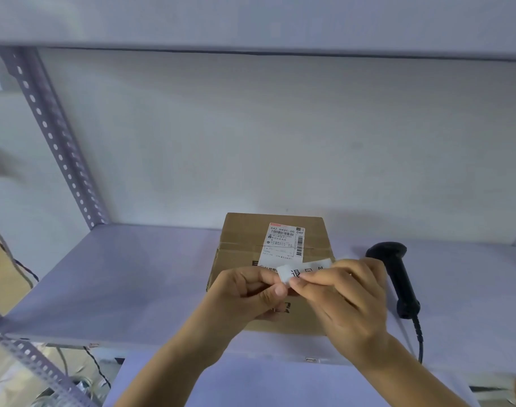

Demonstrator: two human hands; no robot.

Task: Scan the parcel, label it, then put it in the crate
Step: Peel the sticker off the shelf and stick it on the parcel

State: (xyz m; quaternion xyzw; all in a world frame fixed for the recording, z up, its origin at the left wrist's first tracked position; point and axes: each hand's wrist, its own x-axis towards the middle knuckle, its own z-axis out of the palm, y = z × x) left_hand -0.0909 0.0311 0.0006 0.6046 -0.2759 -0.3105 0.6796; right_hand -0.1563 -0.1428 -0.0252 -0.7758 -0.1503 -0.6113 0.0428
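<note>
At the far left a perforated metal upright rises from the back corner of the pale shelf, with dark cables hanging beyond the shelf's left edge. Moving in, my left hand is raised in front of the parcel, its thumb and forefinger pressed together on the left end of a small white label printed with large black characters. The cardboard parcel sits flat on the shelf directly behind my hands, near the front edge, its taped top facing up and carrying a white shipping sticker with barcodes and printed numbers. The label I hold hangs just above the near part of that sticker, tilted slightly; whether it touches the box yet I cannot tell. My right hand pinches the same label from the other side, forefinger and thumb closed on its lower edge, the remaining fingers loosely curled. Just right of the parcel, a black handheld scanner lies on the shelf, its head pointing away from me and its cord trailing over the front edge.
</note>
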